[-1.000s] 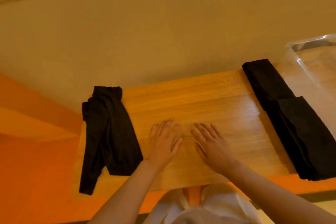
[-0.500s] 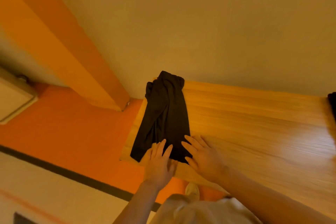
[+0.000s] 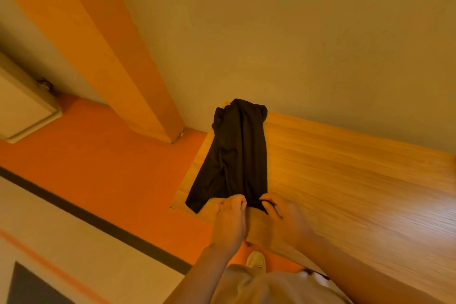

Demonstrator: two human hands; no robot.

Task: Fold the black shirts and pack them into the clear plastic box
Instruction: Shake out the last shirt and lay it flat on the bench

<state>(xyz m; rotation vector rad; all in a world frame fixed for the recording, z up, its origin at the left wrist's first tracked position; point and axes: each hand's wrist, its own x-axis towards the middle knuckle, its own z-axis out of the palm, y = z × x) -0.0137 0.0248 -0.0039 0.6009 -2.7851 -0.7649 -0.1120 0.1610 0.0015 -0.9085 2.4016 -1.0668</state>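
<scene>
Hands first, nearest the camera: the left hand point(image 3: 230, 219) and right hand point(image 3: 287, 219) sit side by side at the near end of the black shirt point(image 3: 234, 155), fingers curled into the hem, each pinching cloth (the right thumb looks hooked under a fold, though blur makes this uncertain). The shirt is a crumpled, narrow heap at the left end of the wooden table point(image 3: 345, 180), with one lower corner hanging past the table's left edge. Its long axis runs straight away from the hands toward the wall point(image 3: 271, 44), so the coming move probably means drawing the shirt back along that axis or lifting it to shake it flat; both hands are about equally near. Left of the shirt lies the orange floor point(image 3: 111, 168). The clear plastic box is out of view. No writing or label can be read anywhere.
</scene>
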